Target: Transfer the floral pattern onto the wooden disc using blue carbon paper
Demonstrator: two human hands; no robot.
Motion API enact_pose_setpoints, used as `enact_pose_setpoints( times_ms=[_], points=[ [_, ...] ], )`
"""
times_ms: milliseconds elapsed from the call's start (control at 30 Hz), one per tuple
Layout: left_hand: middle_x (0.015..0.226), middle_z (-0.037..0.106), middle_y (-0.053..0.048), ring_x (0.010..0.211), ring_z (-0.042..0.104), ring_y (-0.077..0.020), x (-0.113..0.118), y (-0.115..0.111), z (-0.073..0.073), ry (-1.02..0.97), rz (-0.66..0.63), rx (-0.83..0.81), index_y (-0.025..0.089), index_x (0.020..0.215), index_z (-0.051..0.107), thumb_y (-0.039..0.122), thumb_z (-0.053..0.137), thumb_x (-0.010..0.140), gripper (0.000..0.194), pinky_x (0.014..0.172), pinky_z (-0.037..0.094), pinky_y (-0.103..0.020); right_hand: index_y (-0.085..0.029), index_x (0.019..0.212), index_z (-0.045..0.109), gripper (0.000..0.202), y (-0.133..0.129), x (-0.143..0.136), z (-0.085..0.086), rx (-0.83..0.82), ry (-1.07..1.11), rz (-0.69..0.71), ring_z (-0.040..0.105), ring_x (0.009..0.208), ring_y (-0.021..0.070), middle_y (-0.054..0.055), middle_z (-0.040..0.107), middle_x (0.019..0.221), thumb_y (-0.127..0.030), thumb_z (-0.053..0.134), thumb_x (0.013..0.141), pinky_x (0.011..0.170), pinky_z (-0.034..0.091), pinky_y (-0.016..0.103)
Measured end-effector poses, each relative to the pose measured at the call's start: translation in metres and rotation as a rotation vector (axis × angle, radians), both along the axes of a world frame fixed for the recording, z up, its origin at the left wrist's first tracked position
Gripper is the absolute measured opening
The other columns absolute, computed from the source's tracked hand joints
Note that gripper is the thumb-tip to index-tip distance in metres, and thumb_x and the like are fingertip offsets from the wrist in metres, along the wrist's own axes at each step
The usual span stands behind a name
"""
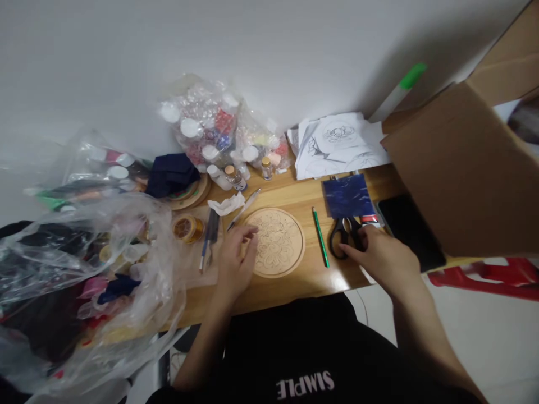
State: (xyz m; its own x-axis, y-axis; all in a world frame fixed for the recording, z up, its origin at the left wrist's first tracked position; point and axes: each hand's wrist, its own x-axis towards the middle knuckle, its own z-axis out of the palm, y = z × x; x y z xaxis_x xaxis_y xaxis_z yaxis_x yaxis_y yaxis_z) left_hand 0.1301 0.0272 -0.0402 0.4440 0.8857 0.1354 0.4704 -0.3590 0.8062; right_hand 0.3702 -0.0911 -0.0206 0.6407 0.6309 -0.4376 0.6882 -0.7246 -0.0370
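Observation:
A round wooden disc with a drawn floral pattern lies on the wooden table. My left hand rests at its left edge, fingers curved and apart, holding nothing. Black-handled scissors lie right of the disc, their blades hidden under a dark blue sheet. At the scissors' right handle is my right hand, thumb and fingers spread around it; whether it grips the handle is unclear. Between disc and scissors lies a green pencil.
Brushes, a pen, crumpled tissue and an amber jar lie left. Bags of bottles stand behind. Clear plastic bags cover the left side. Printed papers, a phone and a cardboard box are right.

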Motion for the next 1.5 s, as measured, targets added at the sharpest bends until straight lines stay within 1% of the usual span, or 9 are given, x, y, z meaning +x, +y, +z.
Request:
enact_pose_setpoints(
  times_ms=[100,233,567,700,900,1000,1300,1400,1500],
  points=[
    [0.101,0.066,-0.005,0.099,0.06,-0.0185,0.032,-0.006,0.01,-0.035,-0.194,-0.081,0.02,0.098,0.062,0.023,0.05,0.087,0.017,0.09,0.048,-0.037,-0.018,0.089,0.055,0.042,0.004,-0.002,0.001,-0.048,-0.009,0.014,0.063,0.071,0.0236,0.011,0.068,0.088,-0.057,0.055,0.074,0.051,0.032,0.027],
    [0.118,0.058,-0.011,0.09,0.063,-0.0175,0.09,-0.015,0.006,-0.149,-0.491,-0.55,0.018,0.112,0.059,0.021,0.052,0.083,0.03,0.077,0.052,-0.031,-0.018,0.088,0.053,0.043,0.0,-0.004,-0.003,-0.023,0.023,0.006,0.063,0.069,0.0241,0.011,0.066,0.079,-0.057,0.056,0.072,0.051,0.032,0.027],
    [0.129,0.049,-0.019,0.047,0.057,-0.0054,0.152,-0.027,-0.01,0.039,-0.447,-0.763,0.011,0.119,0.054,0.018,0.05,0.077,0.043,0.051,0.05,-0.025,-0.021,0.076,0.047,0.038,-0.023,-0.01,-0.016,0.191,0.114,-0.054,0.061,0.061,0.0215,0.006,0.064,0.069,-0.055,0.059,0.066,0.051,0.034,0.027],
    [0.13,0.048,-0.013,0.069,0.063,-0.0088,0.131,-0.017,0.007,-0.018,-0.392,-0.628,0.012,0.122,0.053,0.012,0.045,0.08,0.043,0.068,0.053,-0.025,-0.021,0.078,0.048,0.036,-0.025,-0.008,-0.017,0.213,0.137,-0.073,0.061,0.062,0.021,0.005,0.064,0.069,-0.053,0.061,0.067,0.053,0.035,0.027],
    [0.104,0.063,-0.003,0.078,0.061,-0.0104,0.048,0.007,0.052,0.013,-0.218,0.231,0.023,0.106,0.063,0.016,0.049,0.086,0.025,0.064,0.051,-0.022,-0.021,0.078,0.049,0.036,-0.027,-0.005,-0.017,0.22,0.151,-0.065,0.062,0.067,0.0209,0.006,0.066,0.076,-0.053,0.063,0.069,0.055,0.037,0.027],
    [0.099,0.067,-0.002,0.091,0.063,-0.0152,0.019,0.011,0.064,0.085,-0.215,0.477,0.023,0.102,0.065,0.013,0.052,0.084,0.025,0.08,0.053,-0.029,-0.02,0.078,0.051,0.034,-0.028,-0.005,-0.017,0.195,0.117,-0.025,0.062,0.068,0.0211,0.006,0.065,0.076,-0.052,0.061,0.073,0.056,0.038,0.028],
    [0.098,0.067,-0.003,0.091,0.064,-0.0143,-0.004,0.013,0.057,0.129,-0.13,0.614,0.021,0.102,0.066,0.009,0.055,0.082,0.025,0.082,0.051,-0.027,-0.014,0.083,0.06,0.032,-0.02,-0.01,-0.025,0.287,-0.045,0.004,0.06,0.074,0.0236,0.012,0.064,0.083,-0.044,0.06,0.072,0.062,0.041,0.031],
    [0.099,0.067,-0.005,0.092,0.064,-0.0149,-0.009,0.012,0.057,0.129,-0.104,0.592,0.019,0.102,0.066,0.008,0.056,0.082,0.025,0.083,0.051,-0.028,-0.016,0.077,0.061,0.033,-0.029,0.005,-0.021,0.436,0.273,-0.179,0.058,0.065,0.0197,0.007,0.062,0.072,-0.047,0.064,0.064,0.059,0.04,0.03],
    [0.099,0.067,-0.005,0.092,0.064,-0.015,-0.013,0.011,0.057,0.114,-0.083,0.565,0.019,0.102,0.067,0.007,0.055,0.082,0.026,0.083,0.052,-0.028,-0.017,0.078,0.062,0.043,-0.049,0.02,-0.018,0.657,0.979,-0.347,0.05,0.051,0.014,0.002,0.056,0.059,-0.057,0.066,0.062,0.051,0.038,0.028]
  ],
)
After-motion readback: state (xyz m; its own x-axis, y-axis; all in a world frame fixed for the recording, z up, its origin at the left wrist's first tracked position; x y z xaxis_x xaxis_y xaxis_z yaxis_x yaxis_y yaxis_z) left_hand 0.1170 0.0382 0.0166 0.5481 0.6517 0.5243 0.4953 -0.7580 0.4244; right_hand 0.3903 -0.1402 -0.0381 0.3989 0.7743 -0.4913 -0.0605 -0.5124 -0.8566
